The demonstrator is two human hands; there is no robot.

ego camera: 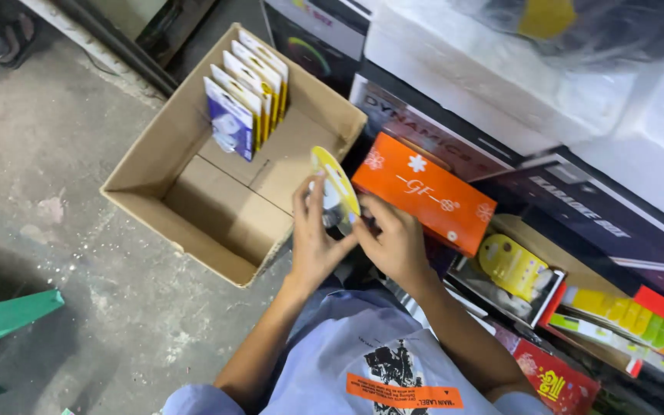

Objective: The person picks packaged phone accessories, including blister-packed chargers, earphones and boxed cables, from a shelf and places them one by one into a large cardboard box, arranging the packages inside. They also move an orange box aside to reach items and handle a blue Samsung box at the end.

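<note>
Left hand (315, 242), right hand (395, 244): both grips closed on yellow blister pack (335, 189) (edge-on), above cardboard box (164, 151).

Even overhead light, soft shadows, slight blur

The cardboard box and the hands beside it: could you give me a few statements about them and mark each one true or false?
1. Both hands hold one yellow-edged blister pack between them. True: the left hand and the right hand both grip it.
2. The cardboard box is packed full. False: only a short row of carded packs stands at one end; the rest of its floor is bare.
3. The packs in the box stand upright on edge. True.
4. The orange box sits inside the cardboard box. False: it lies outside, to the right of it, among other boxed goods.
5. The cardboard box stands on a wooden table. False: it stands on a grey concrete floor.
</note>
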